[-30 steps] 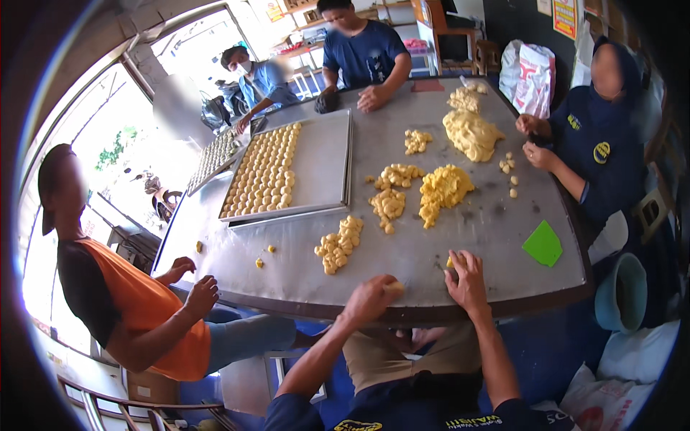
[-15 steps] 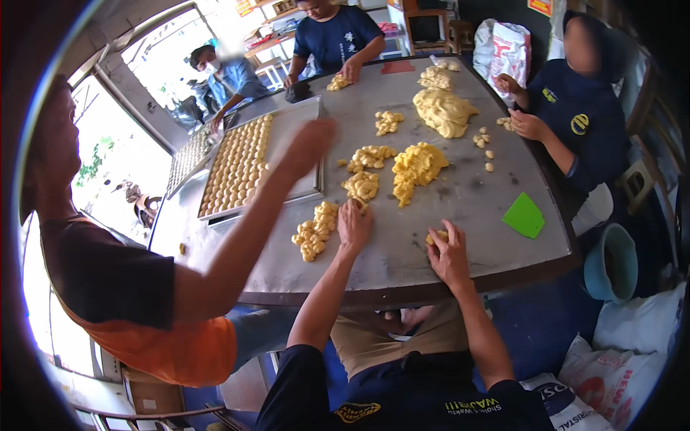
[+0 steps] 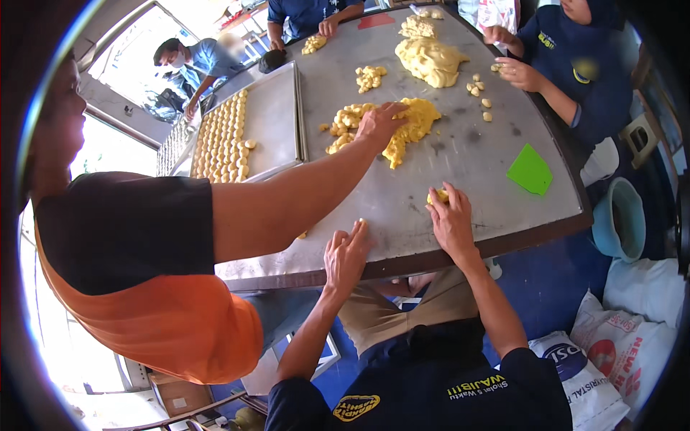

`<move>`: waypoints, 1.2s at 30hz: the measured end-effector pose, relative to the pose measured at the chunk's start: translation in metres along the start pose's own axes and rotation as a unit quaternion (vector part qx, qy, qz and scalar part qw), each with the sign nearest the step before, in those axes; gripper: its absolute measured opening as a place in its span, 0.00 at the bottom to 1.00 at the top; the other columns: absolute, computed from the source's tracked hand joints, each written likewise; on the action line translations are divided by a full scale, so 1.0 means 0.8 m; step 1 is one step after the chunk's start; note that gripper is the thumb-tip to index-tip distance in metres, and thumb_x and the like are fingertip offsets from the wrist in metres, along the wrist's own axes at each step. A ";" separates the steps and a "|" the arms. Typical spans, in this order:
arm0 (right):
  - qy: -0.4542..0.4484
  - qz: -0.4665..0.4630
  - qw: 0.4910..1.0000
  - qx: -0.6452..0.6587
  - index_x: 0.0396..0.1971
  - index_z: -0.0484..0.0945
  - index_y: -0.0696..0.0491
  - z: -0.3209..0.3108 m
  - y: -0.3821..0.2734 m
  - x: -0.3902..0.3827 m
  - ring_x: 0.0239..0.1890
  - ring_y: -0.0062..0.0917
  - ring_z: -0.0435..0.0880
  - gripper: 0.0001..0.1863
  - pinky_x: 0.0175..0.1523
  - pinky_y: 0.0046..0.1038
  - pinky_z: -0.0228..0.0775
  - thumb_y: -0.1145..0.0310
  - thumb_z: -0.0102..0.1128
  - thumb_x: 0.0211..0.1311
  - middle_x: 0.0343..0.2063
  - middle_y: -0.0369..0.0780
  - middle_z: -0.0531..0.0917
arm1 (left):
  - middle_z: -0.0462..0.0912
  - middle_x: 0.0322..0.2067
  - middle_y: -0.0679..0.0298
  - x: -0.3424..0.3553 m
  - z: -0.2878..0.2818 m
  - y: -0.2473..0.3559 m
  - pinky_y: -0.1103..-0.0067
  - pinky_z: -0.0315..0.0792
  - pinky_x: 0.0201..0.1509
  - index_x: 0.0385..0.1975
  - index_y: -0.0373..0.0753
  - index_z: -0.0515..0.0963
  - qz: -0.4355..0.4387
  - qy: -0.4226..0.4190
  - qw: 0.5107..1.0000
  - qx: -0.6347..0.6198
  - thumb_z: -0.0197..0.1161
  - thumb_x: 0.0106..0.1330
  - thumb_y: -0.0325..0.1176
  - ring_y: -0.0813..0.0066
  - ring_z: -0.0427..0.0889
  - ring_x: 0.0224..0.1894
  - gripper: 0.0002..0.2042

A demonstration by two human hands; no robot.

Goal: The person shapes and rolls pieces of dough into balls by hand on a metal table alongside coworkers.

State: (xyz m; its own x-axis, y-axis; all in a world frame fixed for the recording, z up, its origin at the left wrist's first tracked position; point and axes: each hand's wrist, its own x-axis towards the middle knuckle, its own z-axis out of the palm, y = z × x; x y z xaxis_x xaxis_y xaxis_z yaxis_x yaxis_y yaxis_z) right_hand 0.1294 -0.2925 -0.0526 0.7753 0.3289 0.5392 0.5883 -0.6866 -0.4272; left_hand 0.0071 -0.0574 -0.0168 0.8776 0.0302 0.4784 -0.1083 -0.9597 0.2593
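Near the front edge of the metal table, my left hand has its fingers drawn together, with a small pale piece of dough at the tips. To its right, the fingers of my right hand curl round a yellow lump of filling. Beyond them lies a crumbly, bright yellow mound of filling, where a co-worker's hand reaches in. Several dough pieces are heaped just left of the mound. The co-worker's arm hides most of the dough pile nearer my left hand.
A co-worker's bare arm crosses the table from the left. Behind it stands a tray with rows of dough balls. A large dough mass sits farther back. At right lies a green scraper, and a blue bucket stands beyond the edge.
My left hand has left the dough pile and come back toward the table edge. My right hand keeps its yellow lump. The co-worker's arm has swung from the tray to the yellow mound.
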 end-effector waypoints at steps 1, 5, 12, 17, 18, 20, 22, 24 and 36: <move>0.001 -0.014 1.000 -0.011 0.57 0.81 0.56 0.000 0.000 0.003 0.52 0.44 0.77 0.23 0.59 0.42 0.70 0.75 0.66 0.60 0.54 0.47 0.76 | 0.87 0.37 0.49 0.010 -0.007 0.003 0.61 0.76 0.45 0.48 0.39 0.84 0.003 -0.003 1.000 -0.002 0.68 0.66 0.41 0.53 0.82 0.34 0.16; -0.028 -0.030 0.998 0.054 0.54 0.82 0.59 -0.005 0.011 0.006 0.48 0.43 0.79 0.21 0.55 0.39 0.73 0.78 0.64 0.59 0.50 0.46 0.79 | 0.83 0.30 0.48 0.057 0.012 -0.022 0.57 0.75 0.44 0.43 0.36 0.83 -0.089 -0.105 0.989 0.047 0.66 0.68 0.45 0.47 0.82 0.34 0.17; -0.047 -0.053 0.996 0.061 0.48 0.84 0.58 0.000 0.023 0.027 0.44 0.39 0.79 0.16 0.54 0.38 0.74 0.79 0.63 0.59 0.40 0.42 0.81 | 0.79 0.42 0.47 0.086 0.082 -0.036 0.48 0.64 0.56 0.39 0.37 0.77 -0.018 -0.020 0.998 0.055 0.60 0.73 0.42 0.45 0.76 0.49 0.13; -0.251 -0.072 0.964 -0.058 0.50 0.84 0.58 -0.010 0.023 0.062 0.45 0.40 0.79 0.17 0.54 0.38 0.74 0.78 0.61 0.60 0.37 0.45 0.79 | 0.77 0.38 0.57 0.085 0.079 -0.062 0.56 0.62 0.54 0.35 0.40 0.76 0.002 0.020 0.994 0.108 0.62 0.68 0.38 0.56 0.76 0.46 0.08; -0.250 -0.072 0.964 -0.061 0.50 0.84 0.58 -0.015 0.026 0.061 0.45 0.40 0.79 0.17 0.54 0.38 0.74 0.78 0.61 0.60 0.37 0.45 0.79 | 0.77 0.37 0.60 0.079 0.086 -0.053 0.60 0.62 0.52 0.34 0.42 0.77 0.064 0.062 0.977 0.195 0.65 0.65 0.37 0.60 0.76 0.45 0.07; -0.126 -0.087 0.988 -0.013 0.57 0.80 0.59 -0.021 0.040 0.052 0.48 0.42 0.78 0.22 0.53 0.39 0.74 0.79 0.60 0.60 0.47 0.51 0.79 | 0.77 0.38 0.61 0.069 0.089 -0.029 0.61 0.62 0.52 0.35 0.42 0.77 0.046 0.041 0.979 0.194 0.66 0.64 0.37 0.61 0.76 0.46 0.07; -0.121 -0.076 0.989 -0.034 0.60 0.77 0.60 -0.010 0.045 0.033 0.53 0.43 0.77 0.25 0.57 0.38 0.75 0.80 0.59 0.61 0.53 0.53 0.77 | 0.77 0.41 0.60 0.067 0.084 -0.024 0.61 0.61 0.52 0.37 0.41 0.77 -0.020 0.041 0.988 0.150 0.66 0.64 0.36 0.62 0.75 0.49 0.08; -0.120 -0.062 0.989 -0.057 0.63 0.75 0.60 -0.010 0.039 0.007 0.58 0.44 0.76 0.27 0.60 0.37 0.75 0.81 0.58 0.61 0.59 0.54 0.74 | 0.77 0.42 0.59 0.056 0.071 -0.022 0.60 0.61 0.53 0.40 0.41 0.78 -0.054 0.040 0.985 0.162 0.65 0.64 0.35 0.61 0.75 0.50 0.09; -0.140 0.041 0.980 0.138 0.60 0.76 0.60 -0.052 -0.021 -0.003 0.59 0.46 0.80 0.23 0.65 0.39 0.73 0.83 0.54 0.64 0.57 0.52 0.80 | 0.84 0.39 0.53 0.009 0.033 0.014 0.64 0.72 0.49 0.47 0.36 0.74 -0.283 0.028 0.936 -0.206 0.63 0.73 0.34 0.55 0.82 0.44 0.11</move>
State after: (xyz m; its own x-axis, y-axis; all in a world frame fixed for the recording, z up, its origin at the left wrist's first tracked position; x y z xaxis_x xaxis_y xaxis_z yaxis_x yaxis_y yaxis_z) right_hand 0.1079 -0.3087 -0.0170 0.8324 0.4710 0.2919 0.5313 -0.5289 -0.6618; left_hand 0.0248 -0.0754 -0.0325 0.8245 0.5266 0.2071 0.1848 -0.5964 0.7811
